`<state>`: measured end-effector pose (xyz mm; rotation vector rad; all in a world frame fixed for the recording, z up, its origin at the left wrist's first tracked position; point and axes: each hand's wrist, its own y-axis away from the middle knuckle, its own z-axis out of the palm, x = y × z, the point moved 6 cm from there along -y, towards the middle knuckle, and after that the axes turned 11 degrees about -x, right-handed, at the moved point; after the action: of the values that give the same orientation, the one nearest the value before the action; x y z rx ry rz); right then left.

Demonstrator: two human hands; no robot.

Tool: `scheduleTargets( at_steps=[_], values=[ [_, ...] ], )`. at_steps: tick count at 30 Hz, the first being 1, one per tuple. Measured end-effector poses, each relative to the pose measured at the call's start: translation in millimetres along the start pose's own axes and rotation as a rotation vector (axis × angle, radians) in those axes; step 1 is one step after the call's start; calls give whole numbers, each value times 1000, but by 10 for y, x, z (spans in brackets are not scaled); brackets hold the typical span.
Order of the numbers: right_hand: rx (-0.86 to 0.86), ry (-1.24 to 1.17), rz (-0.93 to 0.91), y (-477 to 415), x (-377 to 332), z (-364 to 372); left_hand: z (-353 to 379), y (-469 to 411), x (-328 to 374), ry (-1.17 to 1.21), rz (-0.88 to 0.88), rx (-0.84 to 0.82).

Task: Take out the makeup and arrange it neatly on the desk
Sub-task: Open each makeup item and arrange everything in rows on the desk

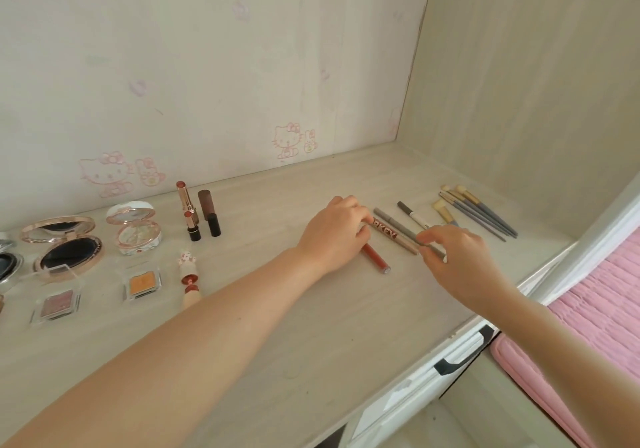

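Gripping 2 pencils mid-bench (346,309): right hand (460,257) pinches the grey pencil (398,227) at its lower end, left hand (332,236) fingers curl round the lettered pencil (385,228) at its top end. Red tube (375,259) lies just beside, brushes (485,215) to the right, lipsticks (199,212) left

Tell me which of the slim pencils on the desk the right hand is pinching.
The plain grey pencil; the right hand pinches its near end. It lies between the lettered pencil, which the left hand holds, and the white-barrelled pen.
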<state>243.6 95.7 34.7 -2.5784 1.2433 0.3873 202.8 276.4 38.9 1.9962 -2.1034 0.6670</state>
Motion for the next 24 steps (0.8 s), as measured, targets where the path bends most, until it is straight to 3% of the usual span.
scheduleTargets(
  at_steps=[12, 24],
  values=[
    [10, 54, 42, -96, 113, 50, 132, -343, -4, -49, -15, -80],
    [65, 164, 62, -167, -10, 107, 156, -367, -214, 84, -80, -172]
  ],
)
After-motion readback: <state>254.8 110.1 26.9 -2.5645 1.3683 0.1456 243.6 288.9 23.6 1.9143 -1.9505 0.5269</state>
